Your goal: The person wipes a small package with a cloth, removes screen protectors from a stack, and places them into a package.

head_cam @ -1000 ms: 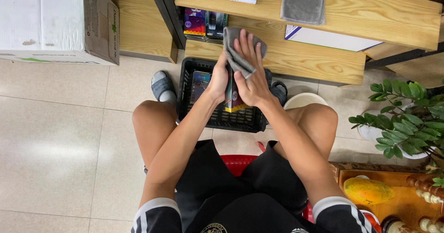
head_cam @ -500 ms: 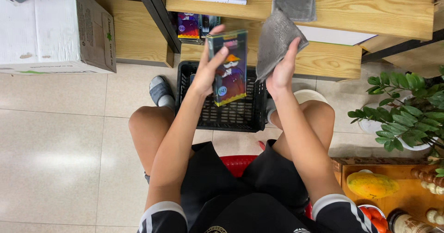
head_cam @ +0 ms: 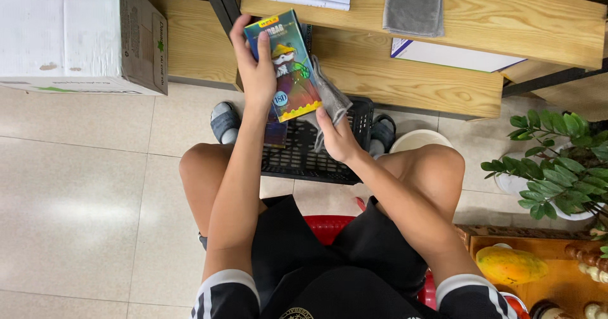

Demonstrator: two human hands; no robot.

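Head view: left hand (head_cam: 256, 72) grips colourful box (head_cam: 290, 66); right hand (head_cam: 339, 140) clutches grey cloth (head_cam: 329, 97).

- Lighting: bright, even indoor light from overhead; no dim corners.
- Glare: a soft pale sheen on the glossy beige tiled floor (head_cam: 76, 211), left of the seated person; iridescent reflections on the shiny colourful rectangular box (head_cam: 288, 66).
- Shadows: soft and short, darkest under the light wooden shelf (head_cam: 405, 81) and inside the black plastic lattice crate (head_cam: 316, 154).
- Sharpness: crisp throughout; no motion blur on the hands.
- Distortion: mild wide-angle stretching toward the edges.
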